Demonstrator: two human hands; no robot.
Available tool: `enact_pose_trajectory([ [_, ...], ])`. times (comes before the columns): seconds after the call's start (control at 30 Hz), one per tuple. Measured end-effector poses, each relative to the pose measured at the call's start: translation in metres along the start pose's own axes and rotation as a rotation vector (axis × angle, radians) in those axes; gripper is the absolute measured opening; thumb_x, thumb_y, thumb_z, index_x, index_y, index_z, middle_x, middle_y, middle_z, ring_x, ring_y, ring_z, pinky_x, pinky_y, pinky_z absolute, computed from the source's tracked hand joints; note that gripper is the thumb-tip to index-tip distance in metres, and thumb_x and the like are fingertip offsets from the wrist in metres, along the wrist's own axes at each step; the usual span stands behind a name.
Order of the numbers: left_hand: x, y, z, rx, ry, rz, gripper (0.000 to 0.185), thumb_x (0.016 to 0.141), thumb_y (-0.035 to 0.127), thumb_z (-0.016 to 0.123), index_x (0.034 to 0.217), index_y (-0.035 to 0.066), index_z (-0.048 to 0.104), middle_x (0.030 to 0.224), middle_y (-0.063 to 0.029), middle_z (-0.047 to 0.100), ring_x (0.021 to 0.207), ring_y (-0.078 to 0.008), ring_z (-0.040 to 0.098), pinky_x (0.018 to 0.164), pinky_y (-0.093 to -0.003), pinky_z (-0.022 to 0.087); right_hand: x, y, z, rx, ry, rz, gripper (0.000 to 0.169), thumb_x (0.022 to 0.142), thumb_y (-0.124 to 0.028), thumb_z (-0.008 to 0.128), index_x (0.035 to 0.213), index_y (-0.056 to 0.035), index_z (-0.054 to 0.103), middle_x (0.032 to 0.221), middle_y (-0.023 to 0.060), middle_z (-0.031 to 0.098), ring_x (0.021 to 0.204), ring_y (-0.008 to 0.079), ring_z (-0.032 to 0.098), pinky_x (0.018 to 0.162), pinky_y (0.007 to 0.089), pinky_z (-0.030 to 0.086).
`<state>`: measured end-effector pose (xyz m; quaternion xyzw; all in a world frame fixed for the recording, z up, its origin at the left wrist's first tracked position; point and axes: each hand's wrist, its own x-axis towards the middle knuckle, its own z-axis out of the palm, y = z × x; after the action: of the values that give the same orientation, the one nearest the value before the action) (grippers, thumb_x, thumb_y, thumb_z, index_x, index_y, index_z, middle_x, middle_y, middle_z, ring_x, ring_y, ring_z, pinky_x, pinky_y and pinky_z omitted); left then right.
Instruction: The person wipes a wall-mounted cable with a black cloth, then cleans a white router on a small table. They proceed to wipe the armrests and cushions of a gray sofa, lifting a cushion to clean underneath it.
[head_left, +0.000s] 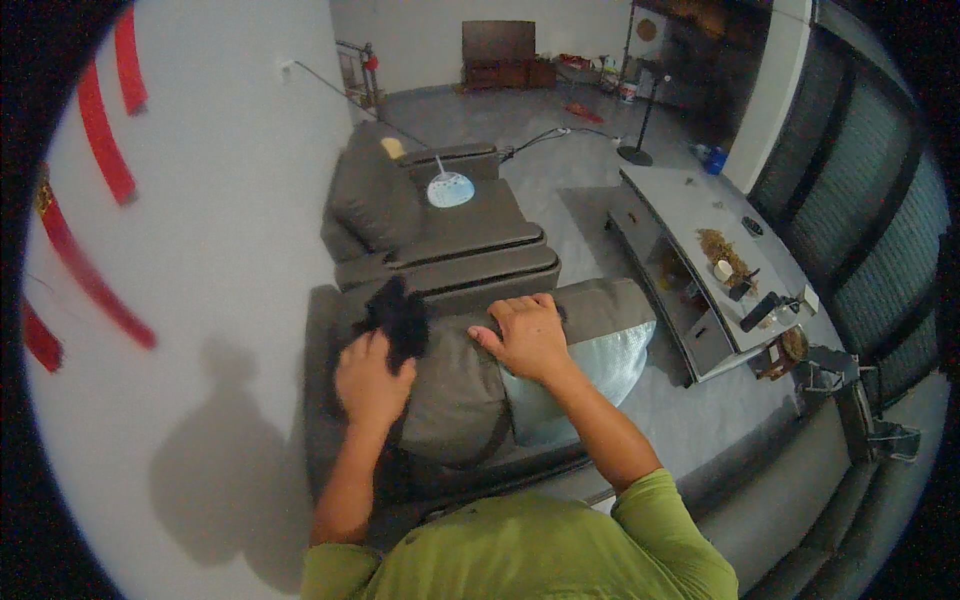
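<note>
Before me is a grey-brown upholstered sofa seat (450, 405), with a light-blue cover (611, 367) draped over its right part. My left hand (375, 379) is at the wall side of the seat, its fingers closed on a fuzzy black cloth (401, 319) that lies bunched against the upholstery. My right hand (529, 337) rests palm down on top of the upholstery at the edge of the blue cover, thumb spread to the left. Its fingertips bend over the far side and are partly hidden. A small dark patch shows beside them.
Beyond stands another sofa section (465, 232) with a hand fan (450, 189) on it. To the right, a low white-topped table (675, 217) carries a pile of brown dried matter (720, 251) and a black bottle-like object (760, 311). A white wall (225, 225) bounds the left side.
</note>
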<state>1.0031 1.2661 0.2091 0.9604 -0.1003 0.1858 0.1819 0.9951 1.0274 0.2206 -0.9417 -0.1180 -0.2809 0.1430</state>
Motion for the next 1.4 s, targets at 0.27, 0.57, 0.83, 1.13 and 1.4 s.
enact_pose_trajectory([
  [0.27, -0.012, -0.06, -0.002, -0.417, 0.162, -0.249, 0.051, 0.072, 0.019, 0.072, 0.116, 0.001, 0.055, 0.116, -0.0168, 0.057, 0.105, -0.0309, 0.054, 0.09, -0.0401, 0.044, 0.002, -0.014, -0.009, 0.031, 0.005, -0.014, 0.039, 0.081, -0.046, 0.06, 0.086, -0.0068, 0.065, 0.081, 0.0104, 0.064, 0.083, 0.0273, 0.06, 0.082, 0.0391, 0.038],
  [0.57, -0.041, -0.109, 0.001, -1.566, 0.151, -0.597, 0.042, 0.083, 0.025, 0.06, 0.118, 0.002, 0.054, 0.107, -0.0124, 0.061, 0.095, -0.0265, 0.059, 0.083, -0.0374, 0.048, -0.032, 0.02, -0.017, 0.1, 0.029, 0.076, 0.04, 0.079, -0.044, 0.062, 0.09, -0.0051, 0.065, 0.087, 0.0115, 0.066, 0.087, 0.0285, 0.06, 0.087, 0.0402, 0.037],
  [0.83, -0.099, -0.14, 0.214, -0.692, 0.013, 0.03, 0.046, 0.084, 0.023, 0.062, 0.124, 0.004, 0.051, 0.119, -0.0078, 0.057, 0.105, -0.0209, 0.055, 0.09, -0.0382, 0.044, -0.055, 0.018, -0.029, 0.085, 0.008, 0.083, 0.042, 0.08, -0.045, 0.061, 0.094, -0.0055, 0.064, 0.092, 0.0125, 0.065, 0.089, 0.0294, 0.059, 0.089, 0.043, 0.036],
  [1.13, -0.132, -0.168, 0.289, -1.044, -0.686, -0.603, 0.045, 0.082, 0.022, 0.064, 0.121, 0.004, 0.052, 0.113, -0.008, 0.058, 0.099, -0.0208, 0.057, 0.086, -0.0375, 0.046, -0.059, 0.011, -0.043, 0.108, 0.005, 0.034, 0.039, 0.077, -0.043, 0.063, 0.095, -0.0079, 0.063, 0.094, 0.01, 0.064, 0.09, 0.0287, 0.058, 0.088, 0.041, 0.036],
  [1.4, -0.141, -0.176, 0.299, -1.337, -0.697, -0.885, 0.045, 0.08, 0.022, 0.066, 0.119, 0.004, 0.053, 0.107, -0.0082, 0.059, 0.094, -0.0206, 0.058, 0.082, -0.0368, 0.047, -0.061, 0.013, -0.045, 0.073, 0.044, 0.035, 0.036, 0.075, -0.04, 0.064, 0.093, -0.0085, 0.063, 0.094, 0.0083, 0.065, 0.09, 0.0281, 0.059, 0.088, 0.0422, 0.038],
])
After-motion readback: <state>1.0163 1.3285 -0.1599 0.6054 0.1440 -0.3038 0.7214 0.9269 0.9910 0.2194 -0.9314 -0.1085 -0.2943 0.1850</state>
